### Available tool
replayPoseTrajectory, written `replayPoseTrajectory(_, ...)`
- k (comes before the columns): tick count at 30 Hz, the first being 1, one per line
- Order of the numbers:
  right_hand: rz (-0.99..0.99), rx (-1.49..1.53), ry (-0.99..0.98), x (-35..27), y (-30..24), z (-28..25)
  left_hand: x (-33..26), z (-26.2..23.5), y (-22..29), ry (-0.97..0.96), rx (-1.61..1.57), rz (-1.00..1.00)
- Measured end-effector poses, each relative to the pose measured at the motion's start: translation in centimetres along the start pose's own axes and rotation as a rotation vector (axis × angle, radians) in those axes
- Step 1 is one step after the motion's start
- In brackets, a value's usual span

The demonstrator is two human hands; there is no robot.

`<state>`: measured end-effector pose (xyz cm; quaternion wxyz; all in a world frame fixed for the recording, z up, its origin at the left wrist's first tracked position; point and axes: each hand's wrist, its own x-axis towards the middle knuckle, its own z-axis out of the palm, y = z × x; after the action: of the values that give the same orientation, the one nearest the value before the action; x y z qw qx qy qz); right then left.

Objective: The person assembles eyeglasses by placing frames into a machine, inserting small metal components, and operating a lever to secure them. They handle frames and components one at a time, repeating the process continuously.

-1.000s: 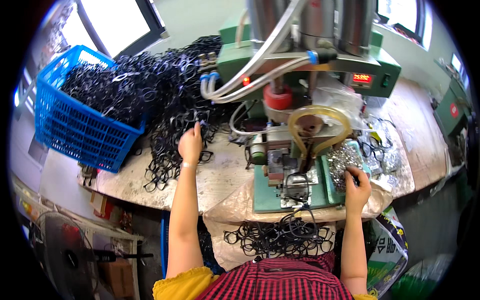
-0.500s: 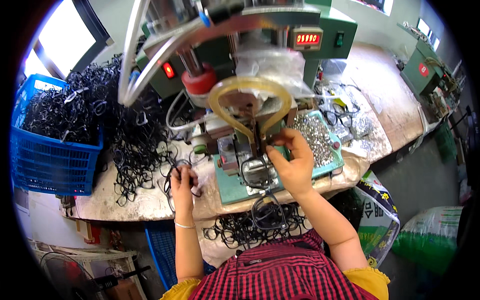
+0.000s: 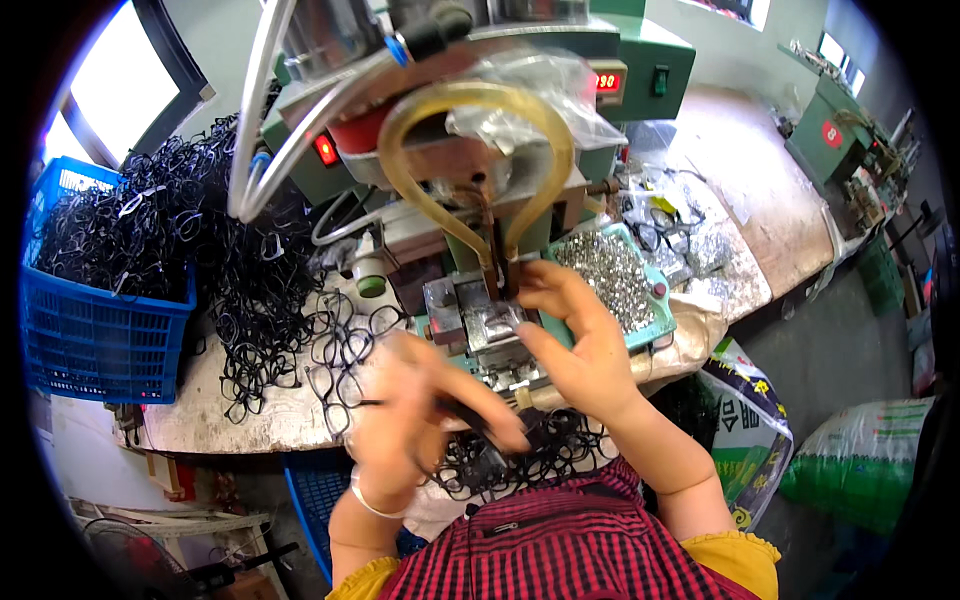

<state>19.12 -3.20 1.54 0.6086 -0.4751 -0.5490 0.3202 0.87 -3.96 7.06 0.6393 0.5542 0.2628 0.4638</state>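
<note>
Two hands work at the bench: the left hand (image 3: 415, 425) and the right hand (image 3: 580, 345). One blue basket (image 3: 95, 340) stands at the left. One green machine (image 3: 480, 150) rises in the middle, with one tray (image 3: 650, 325) of small metal parts (too many to count). Black frames (image 3: 250, 290) lie in heaps beyond counting. Two sacks (image 3: 850, 465) stand on the floor.

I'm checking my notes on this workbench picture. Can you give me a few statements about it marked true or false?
1. The right hand reaches to the metal fixture of the machine. True.
2. The left hand holds a black eyeglass frame. True.
3. The blue basket stands at the person's right. False: it stands at the left, filled with black frames.
4. The teal tray holds small silvery parts. True.
5. The curved tube over the fixture is blue. False: it is yellowish.
</note>
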Motion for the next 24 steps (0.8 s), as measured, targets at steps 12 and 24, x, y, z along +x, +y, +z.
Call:
replayPoseTrajectory(12, -0.137, -0.934, 0.176, 0.4, 12.7, -8.7, -0.3, 0.8, -8.8, -0.087, -0.966, -0.597)
replayPoseTrajectory(24, -0.16, -0.868, 0.273, -0.6, 11.0, -9.5, -5.8, -11.0, -5.0, 0.48, 1.246, 0.129)
